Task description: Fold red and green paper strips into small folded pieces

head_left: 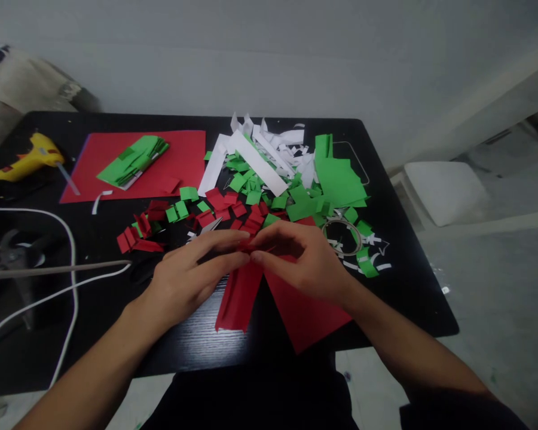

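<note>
Nearest the camera: two bare forearms over the near edge of a black table [412, 310], converging at the middle. Left hand [186, 278] and right hand [302, 260] fingertip to fingertip, both closed in a pinch on the top end of a red strip [237, 298]. Strip running from the pinch down and slightly left toward the body, long axis nearly straight at the camera, creased lengthwise, lower end flat on the table. Held end right at the fingers, neither hand nearer than the other. Under the right hand, touching the strip's right side, a larger red sheet [305, 316], flat and matte, its corner past the table edge.

Beyond the hands, a loose heap of green scraps [336, 179], white strips [255, 158] and small folded red pieces [137, 236], all thin paper with sharp cut edges. Far left, a second red sheet [183, 155] with a green folded bundle [132, 161] on it, a yellow glue gun [27, 156] beside it, a white cable [72, 263] looping across the dark wood-grain top.
</note>
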Motion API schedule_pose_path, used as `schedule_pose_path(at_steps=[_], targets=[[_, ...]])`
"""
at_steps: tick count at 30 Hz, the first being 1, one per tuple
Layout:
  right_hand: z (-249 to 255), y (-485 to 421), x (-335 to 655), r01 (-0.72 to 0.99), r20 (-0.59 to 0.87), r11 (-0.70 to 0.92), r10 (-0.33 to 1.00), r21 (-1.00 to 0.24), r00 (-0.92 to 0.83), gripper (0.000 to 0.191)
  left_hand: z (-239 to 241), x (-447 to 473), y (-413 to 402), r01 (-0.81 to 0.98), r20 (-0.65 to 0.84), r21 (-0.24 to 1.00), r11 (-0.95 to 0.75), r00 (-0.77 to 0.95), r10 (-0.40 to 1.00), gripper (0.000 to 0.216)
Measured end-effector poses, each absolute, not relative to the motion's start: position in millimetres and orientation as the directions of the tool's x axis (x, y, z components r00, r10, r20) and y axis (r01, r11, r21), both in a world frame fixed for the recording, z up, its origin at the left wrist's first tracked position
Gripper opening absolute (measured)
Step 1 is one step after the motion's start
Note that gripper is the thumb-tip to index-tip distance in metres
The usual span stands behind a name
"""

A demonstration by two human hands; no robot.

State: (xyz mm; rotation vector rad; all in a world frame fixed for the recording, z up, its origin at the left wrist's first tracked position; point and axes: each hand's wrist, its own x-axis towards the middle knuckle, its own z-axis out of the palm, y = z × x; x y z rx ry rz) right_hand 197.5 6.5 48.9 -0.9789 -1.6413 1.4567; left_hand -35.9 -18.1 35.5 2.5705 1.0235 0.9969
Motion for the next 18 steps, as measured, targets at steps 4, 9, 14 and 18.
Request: schedule_pose_path(at_steps=[4,9,14,18], targets=[[46.7,6.1,196.7,0.11,0.058,0.122,0.885,-0.986,-0.462,0.014,35.1,-34.0,-19.1,0.539,0.526,0.398,-0.742,0.528,0.667,0.035],[44.8,5.2,195.2,0.14,0.107,0.184,0.895,-0.973,-0.433,0.012,35.5,-32.6,-20.5,0.54,0.523,0.385,-0.749,0.541,0.659,0.033],[44.8,4.8,196.8,0.166,0.103,0.188,0.902,-0.968,-0.419,0.012,36.6,-32.3,-18.6,0.507,0.557,0.414,-0.756,0.516,0.651,0.025],[44.7,4.0,197.4,0.165,0.109,0.189,0.909,-0.968,-0.403,0.012,38.6,-31.0,-16.1,0.476,0.557,0.453,-0.754,0.509,0.656,0.024]])
